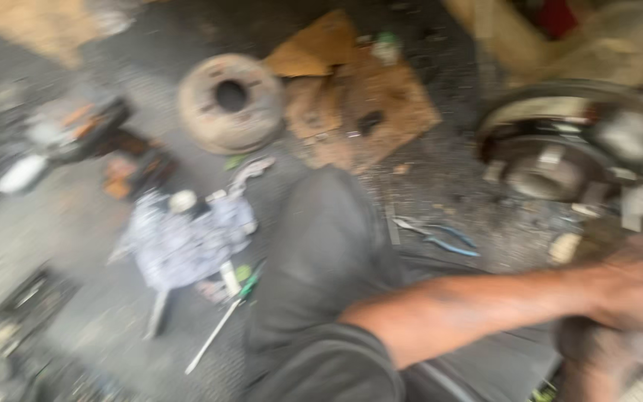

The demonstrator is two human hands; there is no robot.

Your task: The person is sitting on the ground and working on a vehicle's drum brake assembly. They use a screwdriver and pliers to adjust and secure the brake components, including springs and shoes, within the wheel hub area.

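Blurred hand (pixel 638 286), grip state unreadable, reaches just below the wheel hub (pixel 560 160); the detached brake drum (pixel 231 102), well left of the hub, likely heavy, rigid, best gripped by its rim.

One view only: head cam, worn by the person, looks steeply down at the floor (pixel 76 223) from close above their knee (pixel 321 246). Faces fwd toward a brake drum (pixel 231 102); wheel hub (pixel 560 160) at right edge. Frame blurred.
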